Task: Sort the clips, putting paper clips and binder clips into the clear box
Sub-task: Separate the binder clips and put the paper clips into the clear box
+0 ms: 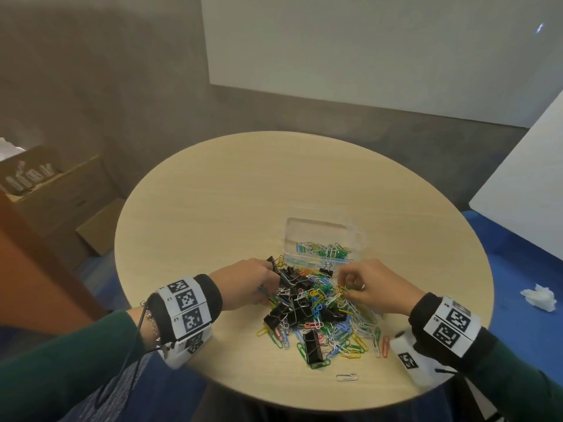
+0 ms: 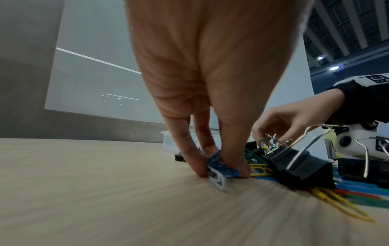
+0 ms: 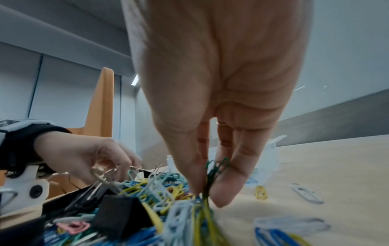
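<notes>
A heap of coloured paper clips point(image 1: 329, 312) mixed with black binder clips point(image 1: 291, 310) lies on the round wooden table point(image 1: 213, 208). Behind it stands the clear box point(image 1: 323, 239), open, with paper clips inside. My left hand point(image 1: 246, 284) is at the heap's left edge and pinches blue and white paper clips point(image 2: 219, 169) against the tabletop. My right hand point(image 1: 368, 287) is at the heap's right side and pinches a bunch of green and yellow paper clips point(image 3: 210, 176) between thumb and fingers.
One white paper clip point(image 1: 347, 377) lies alone near the table's front edge. A large black binder clip point(image 1: 312, 347) sits at the heap's front. Cardboard boxes point(image 1: 61, 196) stand on the floor to the left; crumpled white paper point(image 1: 537, 296) lies on the blue floor at right.
</notes>
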